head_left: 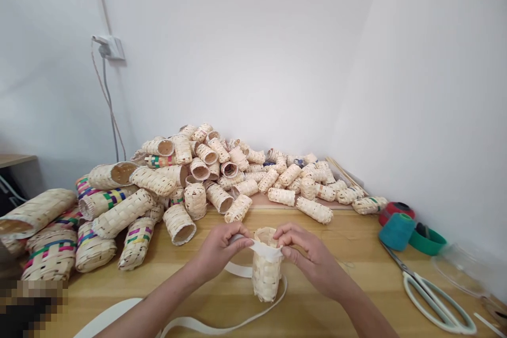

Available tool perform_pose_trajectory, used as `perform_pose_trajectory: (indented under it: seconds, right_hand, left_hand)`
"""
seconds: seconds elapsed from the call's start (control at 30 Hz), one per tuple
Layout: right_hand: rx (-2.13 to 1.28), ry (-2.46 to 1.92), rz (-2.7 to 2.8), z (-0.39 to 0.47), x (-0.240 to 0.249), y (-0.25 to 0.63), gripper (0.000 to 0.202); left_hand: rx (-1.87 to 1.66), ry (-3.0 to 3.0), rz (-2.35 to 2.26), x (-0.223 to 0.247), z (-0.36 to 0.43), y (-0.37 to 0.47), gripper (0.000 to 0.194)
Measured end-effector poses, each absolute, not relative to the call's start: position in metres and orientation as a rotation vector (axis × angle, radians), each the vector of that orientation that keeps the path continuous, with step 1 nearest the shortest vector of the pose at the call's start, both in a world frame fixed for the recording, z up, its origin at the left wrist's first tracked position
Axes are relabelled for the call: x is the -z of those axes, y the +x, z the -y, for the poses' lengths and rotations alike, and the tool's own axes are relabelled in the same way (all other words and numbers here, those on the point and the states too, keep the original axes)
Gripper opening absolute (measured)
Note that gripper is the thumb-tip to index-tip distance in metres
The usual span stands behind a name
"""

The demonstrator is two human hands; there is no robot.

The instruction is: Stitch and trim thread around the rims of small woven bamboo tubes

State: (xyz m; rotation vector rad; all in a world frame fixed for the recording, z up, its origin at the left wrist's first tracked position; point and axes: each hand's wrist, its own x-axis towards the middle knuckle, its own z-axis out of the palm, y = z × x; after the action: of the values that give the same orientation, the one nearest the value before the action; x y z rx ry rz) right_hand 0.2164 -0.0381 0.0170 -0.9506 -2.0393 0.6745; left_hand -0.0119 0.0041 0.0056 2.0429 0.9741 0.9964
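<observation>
A small woven basket of pale strips stands upright on the table in front of me, its mouth facing up. A white ribbon lies across the near side of its rim. My left hand pinches the ribbon between thumb and fingers at the rim's left. At the right side of the rim, my right hand pinches the ribbon against the basket edge. The ribbon's loose length trails behind the basket and curls over the tabletop toward my left forearm.
Many woven baskets are heaped along the back and left of the wooden table. To the right lie scissors, a teal thread cone, a green round holder and a clear plastic container. A wall socket has cables hanging down.
</observation>
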Motion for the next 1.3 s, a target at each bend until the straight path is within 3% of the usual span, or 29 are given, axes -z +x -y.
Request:
perform_pose_trajectory:
  seconds: [0.83,1.17,1.3]
  right_hand:
    - [-0.928,-0.714,2.085,0.0415,-0.0157,0.2182,0.017]
    - [-0.939,-0.682,2.141,0.0420,-0.0147,0.2170,0.022]
    - [-0.960,-0.664,2.136,0.0406,-0.0145,0.2173,0.020]
  left_hand:
    - [-0.959,2.135,-0.753,-0.0121,-0.0026,-0.0171,0.021]
    - [-0.834,1.888,-0.759,-0.0094,0.0020,-0.0119,0.006]
    - [-0.863,1.866,-0.795,-0.0104,0.0026,-0.0101,0.009]
